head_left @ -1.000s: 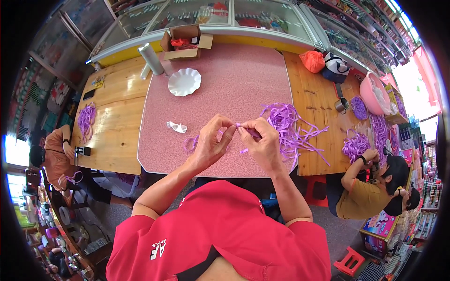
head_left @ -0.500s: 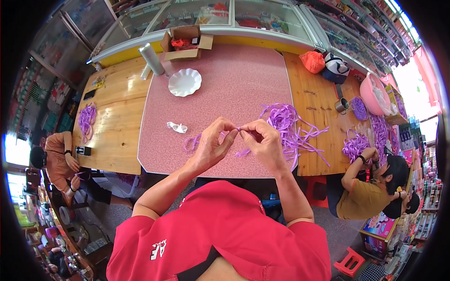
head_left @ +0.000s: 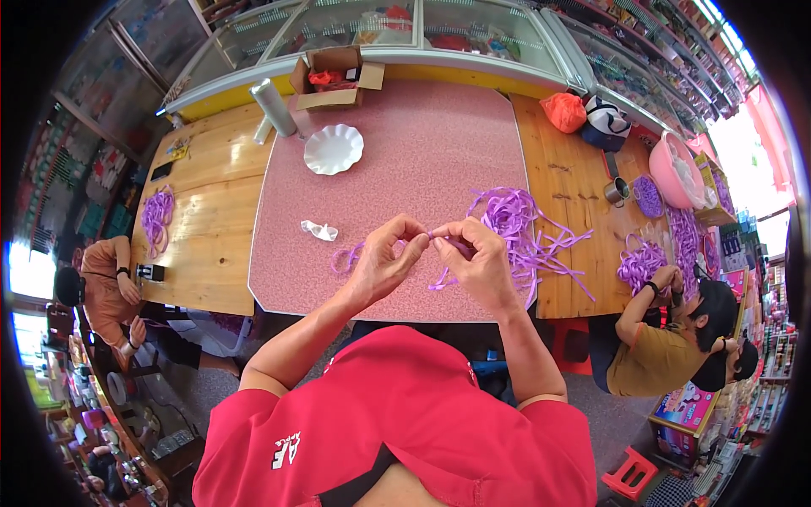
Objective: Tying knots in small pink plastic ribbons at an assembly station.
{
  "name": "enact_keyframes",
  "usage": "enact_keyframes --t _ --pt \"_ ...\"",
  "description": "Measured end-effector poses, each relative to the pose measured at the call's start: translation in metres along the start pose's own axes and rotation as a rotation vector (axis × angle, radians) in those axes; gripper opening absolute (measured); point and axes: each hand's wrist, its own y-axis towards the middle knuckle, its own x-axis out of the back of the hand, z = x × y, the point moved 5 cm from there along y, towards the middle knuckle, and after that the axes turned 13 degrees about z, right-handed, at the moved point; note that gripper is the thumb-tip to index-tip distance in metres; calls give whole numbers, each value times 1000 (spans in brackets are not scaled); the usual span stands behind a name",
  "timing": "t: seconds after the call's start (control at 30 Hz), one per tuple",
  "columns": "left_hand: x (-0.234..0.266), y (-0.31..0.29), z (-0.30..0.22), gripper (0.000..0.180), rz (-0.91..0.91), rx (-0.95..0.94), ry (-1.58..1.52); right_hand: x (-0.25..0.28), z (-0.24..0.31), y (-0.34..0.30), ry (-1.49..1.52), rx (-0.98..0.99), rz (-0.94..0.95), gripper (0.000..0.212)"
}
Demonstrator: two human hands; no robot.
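Observation:
Both my hands meet over the near part of a pink speckled tabletop (head_left: 397,186). Between thumb and forefinger, my left hand (head_left: 384,260) pinches a purple ribbon (head_left: 346,260), part of which loops out on the table beside it. My right hand (head_left: 477,258) pinches the same ribbon at a small spot where the fingertips almost touch; the fingers hide most of that spot. Just beyond the right hand lies a loose heap of purple ribbons (head_left: 511,211), its ends trailing over the table's right edge. A small crumpled clear plastic piece (head_left: 319,230) rests left of my hands.
Farther back stand a white scalloped plate (head_left: 334,149), a clear plastic roll (head_left: 273,107) and an open cardboard box (head_left: 338,78). A metal cup (head_left: 616,192) and a pink basin (head_left: 676,169) are at the right. Co-workers sit at left (head_left: 110,279) and right (head_left: 663,338).
My hands stay almost in place, with the fingers shifting slightly on the ribbon. The ribbon's tail under my right hand has moved a little.

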Motion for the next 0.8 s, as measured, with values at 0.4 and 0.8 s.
enact_keyframes --t 0.4,0.8 --pt "-6 3 5 17 72 151 -311 -1 17 -1 -320 259 -52 15" --pt "-7 6 6 20 111 138 -469 3 18 -2 -367 320 -37 21"
